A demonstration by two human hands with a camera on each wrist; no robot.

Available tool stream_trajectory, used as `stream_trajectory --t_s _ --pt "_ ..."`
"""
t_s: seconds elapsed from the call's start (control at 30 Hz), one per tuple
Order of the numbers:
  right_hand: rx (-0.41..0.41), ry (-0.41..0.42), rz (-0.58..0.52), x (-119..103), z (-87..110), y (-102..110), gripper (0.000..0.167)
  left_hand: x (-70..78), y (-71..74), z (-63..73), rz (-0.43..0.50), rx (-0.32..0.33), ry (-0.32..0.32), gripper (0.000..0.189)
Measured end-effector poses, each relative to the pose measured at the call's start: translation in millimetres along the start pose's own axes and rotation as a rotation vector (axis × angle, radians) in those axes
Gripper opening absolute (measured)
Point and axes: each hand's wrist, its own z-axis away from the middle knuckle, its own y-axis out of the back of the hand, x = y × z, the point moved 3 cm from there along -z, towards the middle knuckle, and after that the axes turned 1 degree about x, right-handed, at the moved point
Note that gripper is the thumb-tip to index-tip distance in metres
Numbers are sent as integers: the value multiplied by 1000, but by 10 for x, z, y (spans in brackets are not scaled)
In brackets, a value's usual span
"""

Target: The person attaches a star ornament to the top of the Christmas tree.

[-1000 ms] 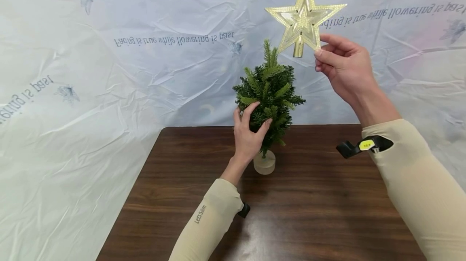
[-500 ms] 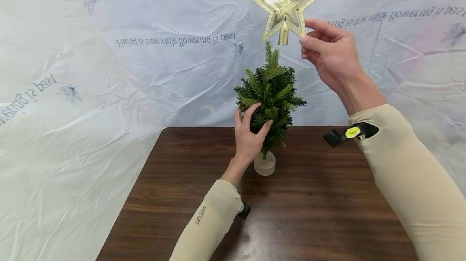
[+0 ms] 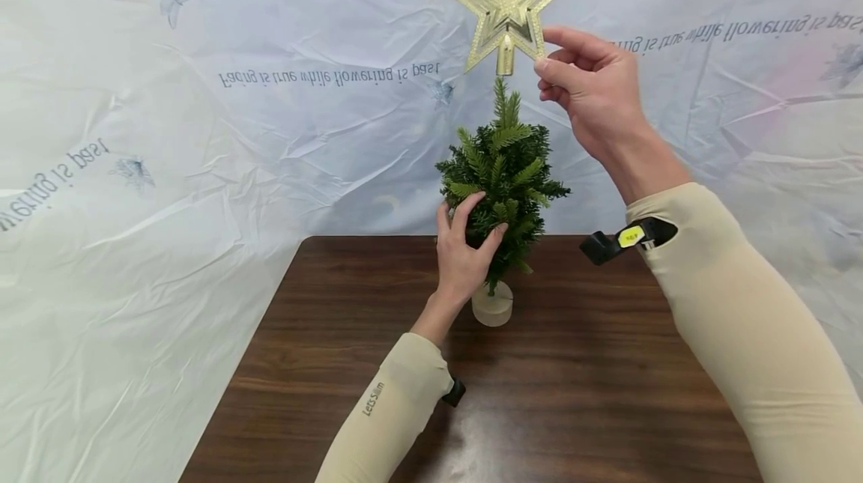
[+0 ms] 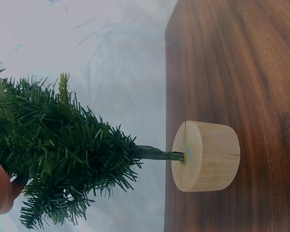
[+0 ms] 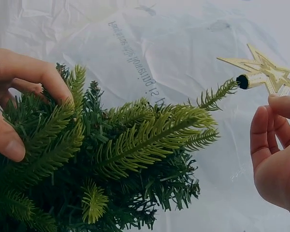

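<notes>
A small artificial Christmas tree (image 3: 512,161) stands upright on a round wooden base (image 4: 215,157). My left hand (image 3: 461,262) grips its lower left branches, thumb and fingers spread around them. My right hand (image 3: 600,93) pinches the lower right point of a gold star tree topper (image 3: 507,4) between thumb and fingers. The star is upright over the treetop, its short tube (image 3: 506,56) pointing down. In the right wrist view the tip sprig (image 5: 222,93) reaches the tube's dark opening (image 5: 242,81); whether it has entered, I cannot tell.
Beneath the tree is a dark brown wooden table (image 3: 573,378). A pale, wrinkled sheet (image 3: 303,146) printed with text and dragonflies hangs behind the table and down its left side. Black wrist camera mounts (image 3: 610,245) sit on the cream sleeves.
The right hand has carried the star leftward and slightly up, from right of the tree to above its tip. My left hand keeps its grip on the branches, and the tree stays in place.
</notes>
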Motion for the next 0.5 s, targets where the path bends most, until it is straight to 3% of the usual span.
stream_trajectory --t_s 0.5 --pt "-49 47 92 41 -28 -8 31 -11 -15 -5 -4 19 -39 53"
